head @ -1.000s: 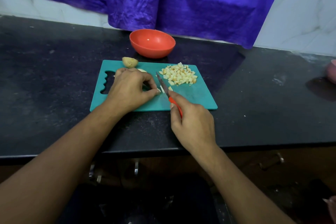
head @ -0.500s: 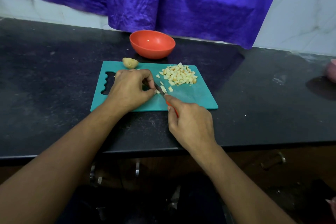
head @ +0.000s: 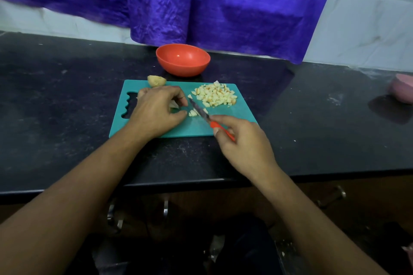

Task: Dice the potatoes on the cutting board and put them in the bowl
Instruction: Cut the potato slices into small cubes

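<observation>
A teal cutting board lies on the black counter. My left hand rests on the board, fingers curled round a pale potato piece that is mostly hidden beneath it. My right hand grips the orange handle of a knife, whose blade lies across a few freshly cut bits. A heap of diced potato sits on the board's far right part. An uncut potato chunk lies at the board's far edge. Behind the board stands an orange bowl, with nothing visible in it.
The black counter stretches to both sides. A pink object sits at the right edge. A purple cloth hangs behind the bowl over a white tiled wall. The counter's front edge runs just below my wrists.
The knife blade has shifted a little right, away from my left fingers. A few new small pieces lie by the blade. My left hand stays on the potato piece.
</observation>
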A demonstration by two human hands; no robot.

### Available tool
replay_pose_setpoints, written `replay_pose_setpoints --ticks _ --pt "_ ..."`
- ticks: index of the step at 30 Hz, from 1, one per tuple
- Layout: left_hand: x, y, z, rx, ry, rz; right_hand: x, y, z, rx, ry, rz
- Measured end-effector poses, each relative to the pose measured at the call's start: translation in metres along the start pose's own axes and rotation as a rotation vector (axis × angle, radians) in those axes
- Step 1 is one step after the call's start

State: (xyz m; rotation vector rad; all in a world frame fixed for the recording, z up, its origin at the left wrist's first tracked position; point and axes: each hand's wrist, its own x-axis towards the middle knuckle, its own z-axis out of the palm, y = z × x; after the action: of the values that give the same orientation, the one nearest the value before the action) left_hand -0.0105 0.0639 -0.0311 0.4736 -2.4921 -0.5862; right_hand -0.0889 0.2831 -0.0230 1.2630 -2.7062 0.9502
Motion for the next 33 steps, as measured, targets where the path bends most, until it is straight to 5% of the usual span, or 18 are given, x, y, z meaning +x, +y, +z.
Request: replay_pose_setpoints --ticks 7,21,33 --pt "0.004 -0.007 0.006 0.051 -0.039 0.024 0.004 0.019 -0.002 -0.116 0.041 0.092" --pt "0.005 -0.009 0.007 -0.053 -0.044 0.096 0.044 0.028 -0.001 -0.208 -0.124 -0.155" --pt "0.007 -0.012 0.013 0.064 -0.058 0.160 0.025 0.031 0.012 -0.149 0.184 -0.079"
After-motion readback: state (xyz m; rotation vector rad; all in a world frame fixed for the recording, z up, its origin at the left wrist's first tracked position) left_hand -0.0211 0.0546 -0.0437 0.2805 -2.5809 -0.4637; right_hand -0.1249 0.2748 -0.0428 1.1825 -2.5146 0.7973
